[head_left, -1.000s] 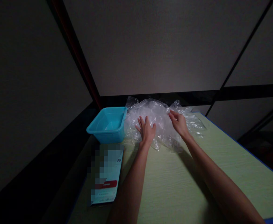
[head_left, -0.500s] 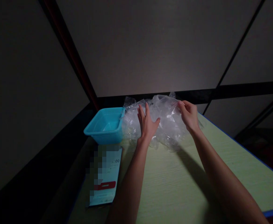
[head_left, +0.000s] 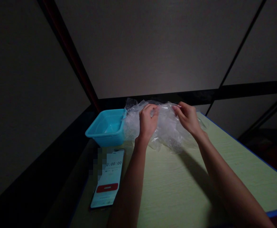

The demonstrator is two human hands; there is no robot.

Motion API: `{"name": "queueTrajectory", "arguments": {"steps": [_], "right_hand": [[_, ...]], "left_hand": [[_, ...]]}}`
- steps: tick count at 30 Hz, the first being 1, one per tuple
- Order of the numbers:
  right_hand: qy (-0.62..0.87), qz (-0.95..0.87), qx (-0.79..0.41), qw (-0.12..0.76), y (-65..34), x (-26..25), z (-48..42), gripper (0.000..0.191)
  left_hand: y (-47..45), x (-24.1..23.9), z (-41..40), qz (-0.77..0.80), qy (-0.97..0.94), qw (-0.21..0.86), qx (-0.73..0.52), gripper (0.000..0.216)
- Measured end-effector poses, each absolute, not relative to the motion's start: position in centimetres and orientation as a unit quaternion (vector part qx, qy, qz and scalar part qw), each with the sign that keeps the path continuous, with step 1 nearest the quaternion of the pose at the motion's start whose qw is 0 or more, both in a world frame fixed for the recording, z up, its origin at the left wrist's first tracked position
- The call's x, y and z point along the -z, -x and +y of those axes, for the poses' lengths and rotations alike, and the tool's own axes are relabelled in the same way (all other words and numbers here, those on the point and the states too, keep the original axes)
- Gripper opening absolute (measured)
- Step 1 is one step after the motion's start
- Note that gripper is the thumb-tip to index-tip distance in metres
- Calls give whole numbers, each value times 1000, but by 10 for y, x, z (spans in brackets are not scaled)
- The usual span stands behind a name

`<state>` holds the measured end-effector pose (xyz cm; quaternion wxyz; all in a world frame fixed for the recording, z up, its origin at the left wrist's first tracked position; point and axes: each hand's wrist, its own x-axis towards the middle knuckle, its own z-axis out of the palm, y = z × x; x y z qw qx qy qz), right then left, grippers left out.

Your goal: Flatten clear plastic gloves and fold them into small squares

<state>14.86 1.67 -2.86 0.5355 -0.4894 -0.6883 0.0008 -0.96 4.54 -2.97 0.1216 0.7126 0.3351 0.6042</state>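
Observation:
A clear plastic bag [head_left: 168, 110] is stretched between my two hands, above a heap of crumpled clear plastic bags [head_left: 169, 134] at the far end of the table. My left hand [head_left: 148, 120] pinches its left side between thumb and fingers. My right hand [head_left: 187, 117] grips the right side near the top, thumb pressed against the fingers. The exact edges of the held bag blend into the heap behind it.
Left of the heap stands a blue plastic basin [head_left: 107, 126]. A phone [head_left: 108, 180] with a lit timer screen lies in front of it on the pale green table [head_left: 171, 186]. Dark-framed panels [head_left: 150, 50] rise behind the table.
My left hand has gone from spread fingers to a pinch on the plastic bag. My right hand has shifted slightly left, and the bag's raised top has come down.

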Motion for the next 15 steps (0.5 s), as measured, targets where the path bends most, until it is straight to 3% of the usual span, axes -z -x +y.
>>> {"name": "queueTrajectory", "arguments": {"steps": [7, 15], "right_hand": [[464, -776, -56, 423, -153, 43, 26, 28], [467, -802, -59, 368, -149, 63, 36, 19]], "left_hand": [[19, 21, 44, 348, -646, 154, -662, 19], [28, 1, 31, 324, -577, 212, -719, 18]]}}
